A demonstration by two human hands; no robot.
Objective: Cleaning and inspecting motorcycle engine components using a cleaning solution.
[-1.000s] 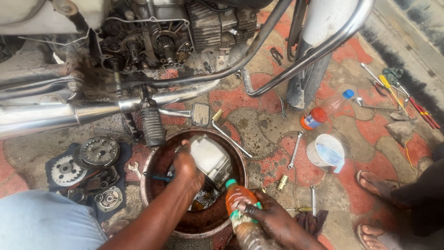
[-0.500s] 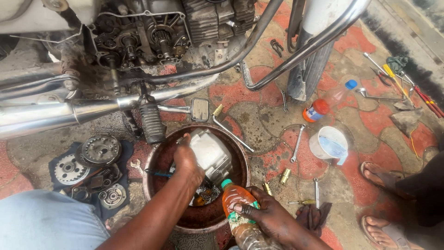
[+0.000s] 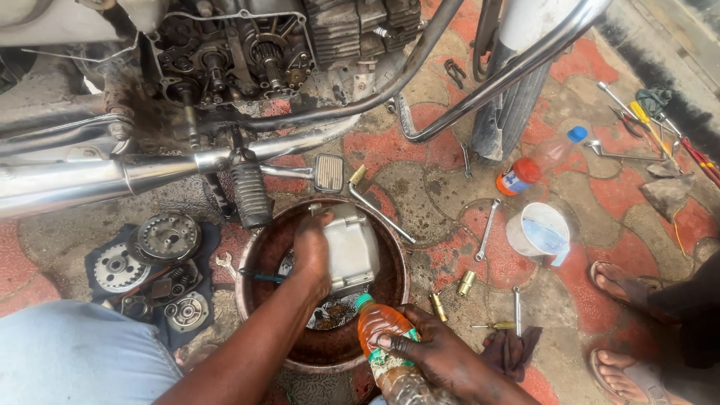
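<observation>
My left hand [image 3: 311,251] grips a pale metal engine cover [image 3: 349,249] and holds it inside a round rusty basin [image 3: 390,300] on the ground. My right hand [image 3: 431,349] is wrapped around a clear plastic bottle [image 3: 384,346] of orange liquid with a green cap, tilted with its neck over the basin's near rim. Dark dirty liquid and small parts lie in the basin's bottom. A blue-handled tool [image 3: 262,276] rests in the basin to the left of my left hand.
A motorcycle's open engine [image 3: 247,52], exhaust pipe [image 3: 90,184] and footpeg [image 3: 250,195] stand just beyond the basin. Clutch parts [image 3: 161,240] lie on a dark cloth at left. Wrenches, a white jug [image 3: 540,229], a red-capped container [image 3: 517,176] and another person's sandalled feet [image 3: 630,285] are at right.
My left hand has shifted slightly on the engine cover in the basin. The bottle stays tilted at the rim. The view has moved down a little.
</observation>
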